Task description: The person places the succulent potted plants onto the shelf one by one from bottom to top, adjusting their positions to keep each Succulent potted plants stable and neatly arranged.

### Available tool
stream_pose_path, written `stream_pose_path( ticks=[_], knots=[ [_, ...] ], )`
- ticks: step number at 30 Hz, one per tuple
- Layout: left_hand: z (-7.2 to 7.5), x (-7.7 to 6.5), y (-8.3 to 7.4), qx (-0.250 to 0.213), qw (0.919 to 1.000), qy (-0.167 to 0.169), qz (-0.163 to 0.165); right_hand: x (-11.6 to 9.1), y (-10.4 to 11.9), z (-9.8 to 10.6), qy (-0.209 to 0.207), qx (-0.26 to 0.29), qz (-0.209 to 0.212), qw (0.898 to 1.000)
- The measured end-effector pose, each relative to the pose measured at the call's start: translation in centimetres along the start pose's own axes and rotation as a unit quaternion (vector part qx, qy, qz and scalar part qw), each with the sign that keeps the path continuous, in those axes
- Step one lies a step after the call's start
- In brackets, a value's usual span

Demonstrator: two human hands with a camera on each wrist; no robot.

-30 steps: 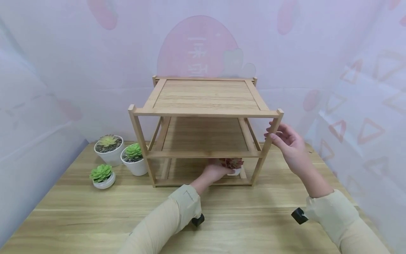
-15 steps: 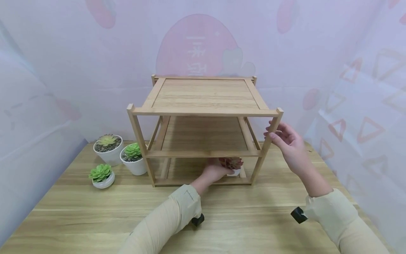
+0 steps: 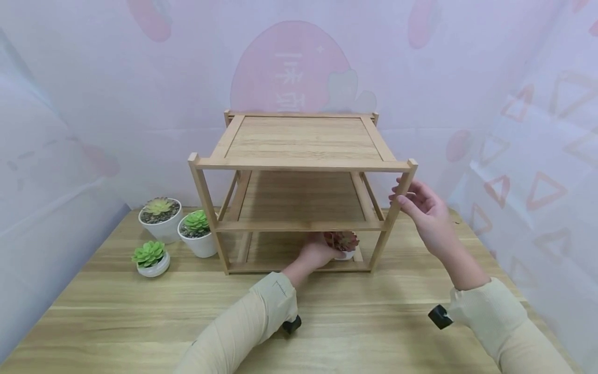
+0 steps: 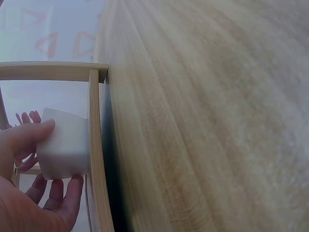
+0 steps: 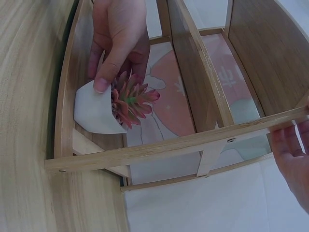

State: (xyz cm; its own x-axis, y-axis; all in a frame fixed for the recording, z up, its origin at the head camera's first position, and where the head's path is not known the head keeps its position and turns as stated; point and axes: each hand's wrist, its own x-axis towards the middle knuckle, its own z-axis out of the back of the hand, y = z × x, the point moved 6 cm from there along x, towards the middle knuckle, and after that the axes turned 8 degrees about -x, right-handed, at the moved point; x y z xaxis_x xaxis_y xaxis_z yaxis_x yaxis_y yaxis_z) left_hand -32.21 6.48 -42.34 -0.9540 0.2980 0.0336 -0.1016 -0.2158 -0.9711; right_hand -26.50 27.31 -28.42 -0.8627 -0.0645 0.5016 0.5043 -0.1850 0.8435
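A three-tier wooden shelf rack (image 3: 299, 226) stands on the table. In its lowest tier, at the right, is a potted succulent with reddish leaves (image 5: 133, 99) and a white pot (image 4: 65, 145). My left hand (image 3: 314, 253) reaches under the middle board and holds that pot, thumb on one side and fingers on the other. The pot is upright, its base at the bottom board; whether it bears fully on the board I cannot tell. At the rack's right front post, my right hand (image 3: 431, 213) grips the wood between thumb and fingers.
Left of the rack stand three more potted succulents: a yellowish one (image 3: 159, 215) at the back, a green one (image 3: 198, 236) close to the rack's left post, and a small green one in a low bowl (image 3: 150, 258) in front. A printed cloth (image 3: 299, 67) hangs behind.
The red succulent's leaves have tilted slightly forward and its pot has shifted a little within the left hand's hold. The right hand stays on the post.
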Motion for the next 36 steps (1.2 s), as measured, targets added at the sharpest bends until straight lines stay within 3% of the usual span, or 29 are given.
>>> stream_pose_path(
  ticks=[4, 11, 19, 27, 36],
  knots=[
    [0.0, -0.2, 0.0, 0.016, 0.9998, -0.002, 0.009, 0.0, 0.0, 0.0, 0.001, 0.0, -0.001, 1.0],
    [0.1, -0.8, -0.6, -0.005, 0.9998, 0.021, 0.007, -0.1, -0.1, -0.1, 0.002, 0.002, -0.003, 1.0],
    [0.9, -1.1, -0.7, 0.027, 0.9996, 0.003, 0.003, -0.1, 0.0, -0.1, 0.001, 0.001, 0.001, 1.0],
    [1.7, -1.6, -0.5, 0.033, 0.9992, 0.011, 0.017, -0.1, 0.1, -0.1, -0.001, -0.001, 0.002, 1.0],
    [2.4, -2.7, -0.9, 0.007, 0.9996, 0.01, 0.026, -0.1, 0.0, 0.0, -0.003, -0.004, 0.002, 1.0]
  ],
)
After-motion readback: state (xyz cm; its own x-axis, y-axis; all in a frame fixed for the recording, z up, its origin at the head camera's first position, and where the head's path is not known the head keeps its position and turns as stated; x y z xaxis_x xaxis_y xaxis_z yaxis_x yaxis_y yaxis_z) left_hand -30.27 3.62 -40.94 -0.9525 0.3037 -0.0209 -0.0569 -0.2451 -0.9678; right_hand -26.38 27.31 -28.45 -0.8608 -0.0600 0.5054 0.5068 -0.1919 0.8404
